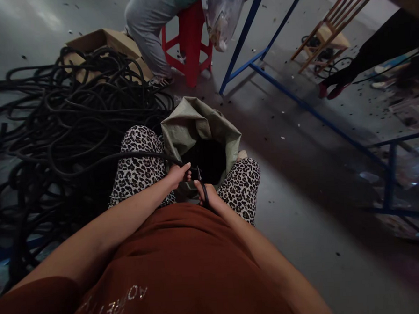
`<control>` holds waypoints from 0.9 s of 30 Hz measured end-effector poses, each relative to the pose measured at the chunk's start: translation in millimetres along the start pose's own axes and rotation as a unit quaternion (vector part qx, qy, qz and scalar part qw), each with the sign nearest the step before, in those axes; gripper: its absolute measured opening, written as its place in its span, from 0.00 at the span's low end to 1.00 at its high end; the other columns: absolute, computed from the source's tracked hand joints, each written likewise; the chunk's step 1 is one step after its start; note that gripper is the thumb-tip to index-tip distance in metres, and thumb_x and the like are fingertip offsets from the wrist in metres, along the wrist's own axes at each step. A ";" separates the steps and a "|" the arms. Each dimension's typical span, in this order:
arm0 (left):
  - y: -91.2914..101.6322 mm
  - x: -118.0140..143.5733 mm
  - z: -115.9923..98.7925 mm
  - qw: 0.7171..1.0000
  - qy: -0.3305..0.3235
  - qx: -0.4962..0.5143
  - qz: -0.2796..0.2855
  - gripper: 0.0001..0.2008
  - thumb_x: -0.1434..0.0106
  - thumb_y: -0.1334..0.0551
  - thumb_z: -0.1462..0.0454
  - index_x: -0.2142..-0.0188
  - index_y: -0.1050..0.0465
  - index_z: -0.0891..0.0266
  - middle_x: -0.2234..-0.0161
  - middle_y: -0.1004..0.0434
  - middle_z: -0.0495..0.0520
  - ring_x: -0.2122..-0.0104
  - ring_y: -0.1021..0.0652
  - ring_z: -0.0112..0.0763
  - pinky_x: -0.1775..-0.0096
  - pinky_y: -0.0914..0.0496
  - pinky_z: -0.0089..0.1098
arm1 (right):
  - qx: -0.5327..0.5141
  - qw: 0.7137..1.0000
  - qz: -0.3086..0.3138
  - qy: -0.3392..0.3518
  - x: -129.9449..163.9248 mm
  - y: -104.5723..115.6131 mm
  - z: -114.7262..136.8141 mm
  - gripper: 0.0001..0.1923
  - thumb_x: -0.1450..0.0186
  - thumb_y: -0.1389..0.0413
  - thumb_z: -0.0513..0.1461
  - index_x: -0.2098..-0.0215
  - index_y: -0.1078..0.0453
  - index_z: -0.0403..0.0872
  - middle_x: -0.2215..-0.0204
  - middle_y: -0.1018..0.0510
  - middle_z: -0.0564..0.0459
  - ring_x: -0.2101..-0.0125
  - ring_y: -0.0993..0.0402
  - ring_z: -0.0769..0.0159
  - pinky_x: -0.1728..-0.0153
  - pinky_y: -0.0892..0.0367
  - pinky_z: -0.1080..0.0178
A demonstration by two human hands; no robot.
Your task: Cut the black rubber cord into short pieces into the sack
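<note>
I sit with a green woven sack (208, 124) standing open between my knees. My left hand (178, 174) is closed on a black rubber hose (139, 154) that runs in from the left across my leg to the sack's mouth. My right hand (206, 197) grips black scissors (201, 183), their blades pointing up at the hose end just beside my left fingers. The sack's inside is dark and its contents are hidden.
A big tangle of black hose (53, 123) covers the floor at left, with a cardboard box (101, 43) behind it. Another person sits on a red stool (189, 45) ahead. Blue metal frames (298, 101) cross the floor at right, near a wooden chair (329, 33).
</note>
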State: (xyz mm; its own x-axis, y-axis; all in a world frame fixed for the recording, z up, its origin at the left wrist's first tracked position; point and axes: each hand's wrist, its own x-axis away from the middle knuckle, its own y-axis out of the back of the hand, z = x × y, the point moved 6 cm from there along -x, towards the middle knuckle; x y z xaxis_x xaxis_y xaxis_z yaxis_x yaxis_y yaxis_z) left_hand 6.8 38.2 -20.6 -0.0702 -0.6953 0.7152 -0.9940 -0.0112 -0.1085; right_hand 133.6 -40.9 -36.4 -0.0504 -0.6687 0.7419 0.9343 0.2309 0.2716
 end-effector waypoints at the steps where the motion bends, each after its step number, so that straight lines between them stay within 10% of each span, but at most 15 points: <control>1: -0.1 -0.6 0.5 1.000 0.001 -0.004 0.000 0.12 0.41 0.37 0.61 0.75 0.35 0.65 0.82 0.31 0.51 0.85 0.31 0.23 0.79 0.31 0.27 | 0.002 1.000 0.000 0.001 0.5 0.3 0.3 0.29 0.36 0.52 0.58 0.76 0.31 0.41 0.90 0.33 0.53 0.91 0.36 0.69 0.89 0.42 0.69; 27: 3.3 -1.9 -6.8 1.000 -0.014 0.020 -0.011 0.11 0.39 0.38 0.61 0.73 0.36 0.65 0.82 0.31 0.50 0.85 0.30 0.23 0.78 0.30 0.28 | -0.041 0.998 0.048 -0.006 0.3 -4.4 -7.6 0.32 0.37 0.55 0.61 0.70 0.31 0.41 0.81 0.27 0.49 0.82 0.28 0.66 0.80 0.33 0.67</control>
State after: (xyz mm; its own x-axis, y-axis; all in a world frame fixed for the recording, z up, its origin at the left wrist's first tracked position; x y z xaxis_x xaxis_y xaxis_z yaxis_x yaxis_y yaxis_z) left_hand 3.1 44.4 -17.6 -0.0453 -0.7149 0.6978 -0.9911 -0.0554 -0.1211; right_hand 132.2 -47.5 -42.1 0.0377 -0.6376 0.7694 0.9609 0.2344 0.1472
